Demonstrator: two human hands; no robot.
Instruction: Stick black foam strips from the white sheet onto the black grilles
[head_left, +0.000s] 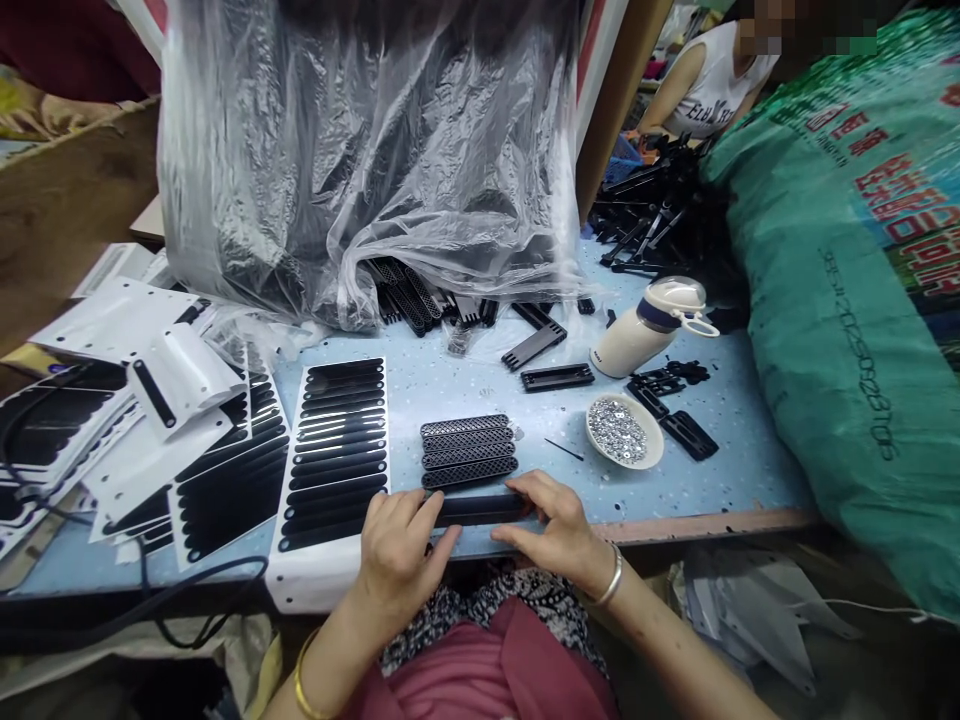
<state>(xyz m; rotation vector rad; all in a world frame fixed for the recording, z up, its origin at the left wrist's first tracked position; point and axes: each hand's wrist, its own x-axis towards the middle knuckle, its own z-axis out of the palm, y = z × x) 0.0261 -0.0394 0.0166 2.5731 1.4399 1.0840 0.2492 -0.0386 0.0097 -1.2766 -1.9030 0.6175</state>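
A long black plastic bar (480,510) lies level near the table's front edge, held at both ends. My left hand (401,545) is closed on its left end, thumb on the near side. The fingers and thumb of my right hand (555,530) grip the right end. Just beyond the bar, several black lattice-patterned bars (469,450) lie side by side. To the left is a white sheet of black rounded strip stickers (337,440), its lower end hanging over the edge near my left hand.
A white bowl of small metal parts (624,430), a cream bottle (637,325) and black plastic parts (690,436) stand to the right. Loose sheets (150,400) pile up at left. A plastic-covered stack (360,150) blocks the back; a green sack (847,300) bulges at right. A person (709,80) is behind.
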